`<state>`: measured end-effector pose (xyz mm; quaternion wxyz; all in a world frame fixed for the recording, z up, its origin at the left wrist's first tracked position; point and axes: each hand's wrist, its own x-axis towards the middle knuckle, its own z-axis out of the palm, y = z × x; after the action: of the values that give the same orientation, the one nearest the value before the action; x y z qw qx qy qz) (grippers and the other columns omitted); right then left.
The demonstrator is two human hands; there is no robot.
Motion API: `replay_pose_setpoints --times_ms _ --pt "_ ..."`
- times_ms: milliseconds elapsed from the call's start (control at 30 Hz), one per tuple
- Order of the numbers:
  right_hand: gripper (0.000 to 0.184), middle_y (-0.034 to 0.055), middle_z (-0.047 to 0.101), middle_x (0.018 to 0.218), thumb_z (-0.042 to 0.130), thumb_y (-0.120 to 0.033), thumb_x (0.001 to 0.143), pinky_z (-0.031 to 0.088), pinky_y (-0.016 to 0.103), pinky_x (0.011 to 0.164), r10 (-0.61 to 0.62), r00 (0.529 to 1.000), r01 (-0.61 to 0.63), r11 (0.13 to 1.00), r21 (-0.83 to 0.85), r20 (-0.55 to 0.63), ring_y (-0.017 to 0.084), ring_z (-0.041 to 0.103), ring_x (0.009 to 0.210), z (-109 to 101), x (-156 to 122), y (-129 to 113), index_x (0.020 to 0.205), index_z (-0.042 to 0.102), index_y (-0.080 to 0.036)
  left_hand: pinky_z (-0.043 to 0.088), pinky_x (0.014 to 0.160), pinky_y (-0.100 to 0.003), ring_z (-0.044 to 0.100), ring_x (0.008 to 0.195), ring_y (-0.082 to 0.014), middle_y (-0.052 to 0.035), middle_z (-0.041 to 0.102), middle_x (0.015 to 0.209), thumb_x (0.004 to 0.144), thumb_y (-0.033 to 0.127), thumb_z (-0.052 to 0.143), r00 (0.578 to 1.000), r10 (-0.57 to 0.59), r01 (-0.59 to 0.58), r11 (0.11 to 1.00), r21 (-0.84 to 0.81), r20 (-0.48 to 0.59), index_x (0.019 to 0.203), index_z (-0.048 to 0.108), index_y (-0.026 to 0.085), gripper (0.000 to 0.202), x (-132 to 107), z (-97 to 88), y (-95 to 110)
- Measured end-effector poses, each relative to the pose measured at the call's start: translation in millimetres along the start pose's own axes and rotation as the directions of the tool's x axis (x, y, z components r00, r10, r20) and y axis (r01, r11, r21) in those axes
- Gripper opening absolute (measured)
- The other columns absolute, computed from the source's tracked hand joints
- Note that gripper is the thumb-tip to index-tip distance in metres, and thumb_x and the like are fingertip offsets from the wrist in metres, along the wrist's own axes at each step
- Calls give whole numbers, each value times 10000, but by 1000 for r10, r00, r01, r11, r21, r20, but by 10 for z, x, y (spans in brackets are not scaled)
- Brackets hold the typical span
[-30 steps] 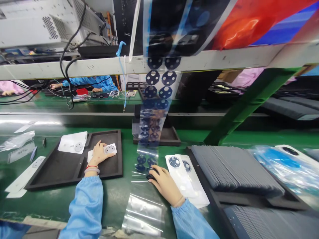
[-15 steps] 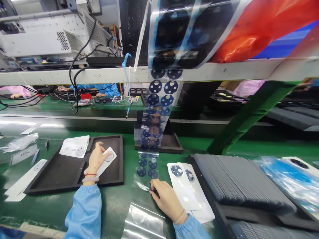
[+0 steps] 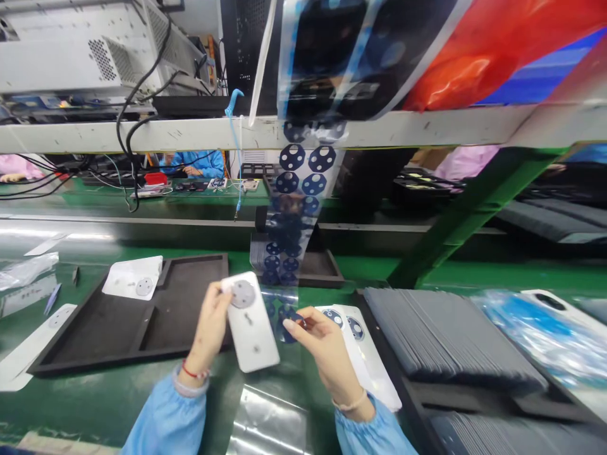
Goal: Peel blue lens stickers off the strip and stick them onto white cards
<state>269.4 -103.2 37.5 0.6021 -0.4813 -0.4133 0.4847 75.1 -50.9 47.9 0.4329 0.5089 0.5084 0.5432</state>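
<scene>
My left hand (image 3: pixel 212 322) grips a white phone back panel (image 3: pixel 256 338) by its upper left edge and holds it tilted above the bench. A grey round camera area (image 3: pixel 243 294) is at the panel's top. Just right of it, my right hand (image 3: pixel 327 347) pinches a dark blue round camera sticker (image 3: pixel 287 314) with holes in it, at the low end of a clear hanging strip (image 3: pixel 310 253). The strip carries rows of similar stickers. Beside my right hand lie two white panels (image 3: pixel 365 373) with dark blue camera circles, partly covered by the hand.
A black divided tray (image 3: pixel 190 297) at left holds white panels (image 3: pixel 135 278). A black tray at right holds a stack of grey sheets (image 3: pixel 441 335). Clear film (image 3: pixel 270 423) lies in front. A white shelf beam (image 3: pixel 190 136) crosses above; a green post (image 3: pixel 478 218) slants at right.
My left hand has lifted the panel out of the black tray and brought it right. My right hand has moved up slightly and now pinches a sticker at the strip's end.
</scene>
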Motion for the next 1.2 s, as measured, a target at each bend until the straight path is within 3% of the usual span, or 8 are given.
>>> replay_pose_setpoints --times_ms 67,133,233,333,767,1200 --pt "356 -14 613 676 836 -480 641 457 291 641 0 1000 0 1000 -5 -27 151 549 649 59 65 78 731 637 -198 495 535 -240 650 589 -156 -3 691 734 808 521 634 969 -159 192 968 -165 190 954 538 199 366 -120 238 -202" --pt "351 -8 620 680 829 -482 647 442 288 630 7 997 -10 999 -36 -71 147 538 638 75 108 231 729 651 -191 518 583 -247 674 641 -158 -10 706 777 800 511 653 916 -234 315 922 -224 325 1014 526 199 399 -222 377 -369" --pt "348 -11 604 655 821 -487 652 403 278 594 10 992 -25 993 -119 -127 137 494 603 49 114 445 733 669 -185 526 603 -258 676 651 -160 -15 709 788 823 530 626 881 -239 348 912 -219 408 1063 491 195 433 -312 423 -484" --pt "329 -16 580 625 815 -481 659 367 273 570 -11 990 -17 980 -200 -140 131 443 579 25 87 517 693 667 -189 516 607 -255 674 655 -158 -28 718 827 860 531 588 863 -212 334 921 -201 459 1112 461 198 437 -339 396 -474" --pt "344 -1 577 636 771 -520 694 366 278 564 -187 948 80 923 -377 -258 142 432 586 81 -11 546 658 658 -197 486 651 -254 657 729 -162 -55 713 934 922 510 513 834 -178 297 942 -154 522 1181 408 199 418 -388 379 -440" --pt "319 2 597 646 737 -497 758 396 275 550 -362 903 210 840 -501 -229 141 469 580 108 -42 552 675 661 -198 458 630 -237 608 690 -140 -43 692 867 935 497 494 847 -162 252 961 -114 506 1188 418 181 412 -398 375 -433"
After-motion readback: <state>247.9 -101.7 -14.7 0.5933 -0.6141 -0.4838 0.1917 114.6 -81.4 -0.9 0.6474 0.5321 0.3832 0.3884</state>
